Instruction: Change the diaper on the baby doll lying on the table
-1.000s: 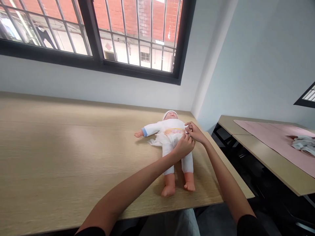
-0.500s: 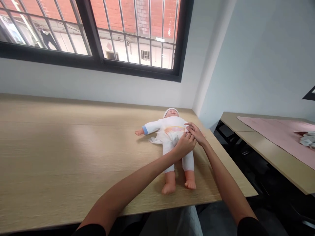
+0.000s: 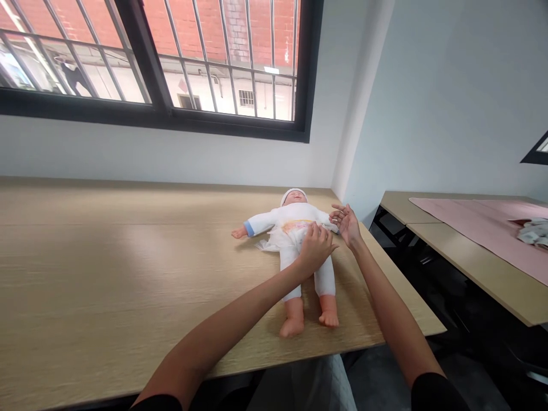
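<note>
A baby doll (image 3: pixel 264 222) in white clothes with blue cuffs and a white cap lies on its back, its feet toward me. Around its waist is a diaper (image 3: pixel 291 227) with an orange and pink printed front; a loose white flap spreads out on the left. My left hand (image 3: pixel 317 248) rests over the doll's lower belly and upper leg, fingers extended and hiding part of the diaper front. Beside the doll's arm on the right, my right hand (image 3: pixel 346 225) is raised with its fingers spread and nothing in them.
The doll lies on a light wooden table (image 3: pixel 128 285) against the wall, below a barred window (image 3: pixel 226 57). Across a dark gap on the right stands another table (image 3: pixel 466 245) with a pink cloth (image 3: pixel 471 220) and a bunched grey-white fabric (image 3: pixel 533 233).
Both hands were pinched together at the right side of the diaper. They have come apart: the right has lifted and spread its fingers, the left has shifted slightly left.
</note>
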{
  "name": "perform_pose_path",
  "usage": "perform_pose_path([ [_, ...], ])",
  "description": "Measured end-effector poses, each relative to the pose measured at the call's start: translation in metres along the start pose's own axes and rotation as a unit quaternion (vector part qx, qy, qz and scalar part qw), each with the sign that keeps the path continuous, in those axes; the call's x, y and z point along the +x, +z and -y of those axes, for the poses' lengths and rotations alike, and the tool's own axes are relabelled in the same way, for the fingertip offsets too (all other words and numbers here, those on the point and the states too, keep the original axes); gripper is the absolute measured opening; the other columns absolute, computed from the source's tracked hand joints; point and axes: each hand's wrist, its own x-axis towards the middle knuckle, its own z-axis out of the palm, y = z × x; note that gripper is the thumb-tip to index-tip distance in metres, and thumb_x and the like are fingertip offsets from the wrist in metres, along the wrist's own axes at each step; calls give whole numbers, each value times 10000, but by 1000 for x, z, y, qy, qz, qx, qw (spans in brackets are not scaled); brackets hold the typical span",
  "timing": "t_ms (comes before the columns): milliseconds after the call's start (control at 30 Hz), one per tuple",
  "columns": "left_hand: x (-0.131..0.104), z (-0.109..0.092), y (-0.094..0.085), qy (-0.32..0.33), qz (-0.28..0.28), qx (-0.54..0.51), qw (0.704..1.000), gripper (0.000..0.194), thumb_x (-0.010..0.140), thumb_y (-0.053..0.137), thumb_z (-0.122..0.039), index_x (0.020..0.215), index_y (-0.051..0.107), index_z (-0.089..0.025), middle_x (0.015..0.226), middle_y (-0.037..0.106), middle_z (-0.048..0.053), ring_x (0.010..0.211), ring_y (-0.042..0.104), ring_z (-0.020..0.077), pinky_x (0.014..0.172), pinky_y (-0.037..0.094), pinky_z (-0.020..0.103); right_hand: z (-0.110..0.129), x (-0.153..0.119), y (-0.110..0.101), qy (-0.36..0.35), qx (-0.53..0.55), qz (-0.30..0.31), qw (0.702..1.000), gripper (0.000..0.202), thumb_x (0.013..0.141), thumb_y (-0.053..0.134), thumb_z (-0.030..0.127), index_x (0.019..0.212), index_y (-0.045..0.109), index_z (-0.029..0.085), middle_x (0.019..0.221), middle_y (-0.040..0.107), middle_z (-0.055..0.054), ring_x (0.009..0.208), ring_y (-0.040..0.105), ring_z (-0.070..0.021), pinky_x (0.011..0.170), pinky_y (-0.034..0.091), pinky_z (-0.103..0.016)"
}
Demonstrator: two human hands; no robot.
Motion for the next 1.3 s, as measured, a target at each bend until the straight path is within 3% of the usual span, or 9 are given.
perform_pose_path([
  [200, 1, -4, 4, -53, 27, -19, 998, 575, 933, 444, -472, 1232, 561, 6, 1302, 524, 323, 1237, 505, 392, 1005, 362, 544, -1, 0, -3, -1, 0, -33, 999, 527, 692, 559, 727, 855, 629, 231, 657, 612, -20, 672, 603, -189, 683, 513, -317],
  [367, 2, -3, 5, -64, 37, -27, 997, 632, 934, 434, -484, 1226, 545, 66, 1291, 508, 362, 1256, 493, 382, 1039, 349, 491, -4, -3, 3, -1, -4, -26, 1000, 484, 681, 630, 680, 838, 640, 222, 643, 593, -3, 634, 586, -163, 666, 515, -300],
  [633, 2, -2, 7, -53, 15, 7, 998, 542, 936, 445, -465, 1171, 600, -2, 1248, 584, 294, 1191, 543, 366, 978, 371, 501, -12, 2, -4, 4, -33, -61, 998, 274, 692, 679, 423, 873, 621, 226, 664, 606, 25, 615, 572, -130, 628, 498, -270],
  [700, 2, -2, 7, -50, 14, 6, 999, 508, 942, 442, -439, 1167, 602, -12, 1242, 590, 287, 1181, 550, 357, 975, 371, 491, -9, 3, -13, 26, -81, -30, 996, 276, 661, 706, 298, 916, 631, 226, 748, 646, 18, 660, 586, -123, 649, 494, -265],
  [767, 2, -2, 6, -45, 15, 2, 999, 471, 951, 435, -406, 1169, 603, -24, 1239, 596, 280, 1172, 557, 346, 975, 370, 486, -5, 2, -24, 50, -134, 42, 989, 381, 620, 735, 207, 989, 641, 227, 863, 680, 1, 738, 607, -129, 701, 497, -275],
  [867, 2, -2, 5, -39, 15, 2, 999, 436, 953, 441, -372, 1170, 606, -33, 1229, 605, 274, 1161, 568, 336, 976, 370, 484, 0, 0, -36, 64, -192, 150, 968, 495, 601, 781, 201, 1076, 642, 218, 940, 695, -19, 875, 626, -162, 852, 482, -333],
  [933, 2, -2, 6, -41, 17, 7, 999, 432, 950, 446, -370, 1166, 610, -34, 1222, 610, 273, 1158, 573, 338, 974, 373, 488, 0, -1, -41, 57, -218, 178, 958, 489, 616, 793, 245, 1081, 650, 203, 902, 701, -21, 911, 630, -182, 914, 456, -372],
  [1067, 3, -3, 7, -38, 20, 9, 999, 432, 957, 428, -366, 1148, 618, -28, 1226, 601, 287, 1160, 577, 343, 976, 378, 486, -5, 2, -42, 37, -249, 151, 956, 352, 661, 764, 316, 972, 683, 173, 803, 692, -19, 825, 634, -176, 860, 465, -368],
  [1300, 3, -3, 5, -35, 28, 11, 999, 450, 972, 385, -351, 1175, 612, -20, 1249, 575, 307, 1183, 562, 353, 984, 372, 489, -9, 5, -38, 15, -249, 92, 964, 285, 649, 723, 287, 894, 638, 169, 765, 662, -15, 743, 598, -152, 695, 463, -295],
])
